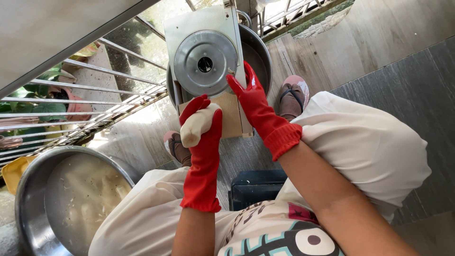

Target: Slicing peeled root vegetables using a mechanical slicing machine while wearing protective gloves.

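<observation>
We look down on a floor of large grey stone-look tiles (407, 90), matte and faintly streaked, with thin pale joints. Along the upper left runs a metal railing (85, 90) of slim light bars, and through it we see green leaves (35, 106) and a pinkish pot (76, 106). A pale slab (57, 28) crosses the top left corner.

We sit low on a dark plastic stool (253, 187), knees apart under loose cream cloth, feet in sandals on the tiles. Between the feet stands a slicing machine (208, 61): a flat off-white body with a round, shiny steel disc that has a dark hole at its centre, and a ribbed tan chute below it. Behind the machine sits a deep steel bowl (260, 52); what it holds we cannot tell.

Both hands wear glossy red rubber gloves with ribbed cuffs. Our left hand (201, 121) is clenched around a peeled pale tuber (196, 125), smooth and cream-coloured, held on the chute just below the disc. Our right hand (249, 92) lies flat with fingers spread against the right edge of the machine, beside the disc, gripping nothing that we can make out.

At lower left a wide steel basin (26, 199) holds cloudy whitish water with pale pieces in it, and a yellow tray (12, 170) peeks out just beside its rim
</observation>
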